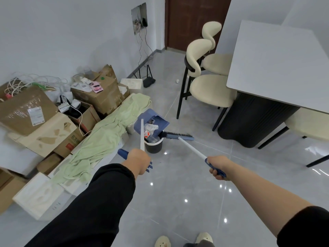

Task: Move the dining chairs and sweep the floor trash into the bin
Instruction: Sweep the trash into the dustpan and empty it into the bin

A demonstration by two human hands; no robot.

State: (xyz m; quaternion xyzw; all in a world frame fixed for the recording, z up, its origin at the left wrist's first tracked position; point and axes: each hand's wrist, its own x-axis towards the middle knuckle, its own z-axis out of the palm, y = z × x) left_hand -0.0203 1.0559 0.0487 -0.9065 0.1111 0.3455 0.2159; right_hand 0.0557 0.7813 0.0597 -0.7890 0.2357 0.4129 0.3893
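As dustpan (pixel 151 122) tilts over bin (pixel 154 147) — broom (pixel 191 147) lies beside.

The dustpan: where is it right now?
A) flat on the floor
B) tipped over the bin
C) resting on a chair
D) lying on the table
B: the dustpan is tilted above the bin, its handle gripped by the left hand; the right hand holds the broom.

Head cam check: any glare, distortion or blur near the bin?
Head view: small light reflections dot the glossy floor, none over the bin; wide-angle perspective tilts the door and table edges; bin and dustpan read sharp; lighting even, soft shadows under the chairs.
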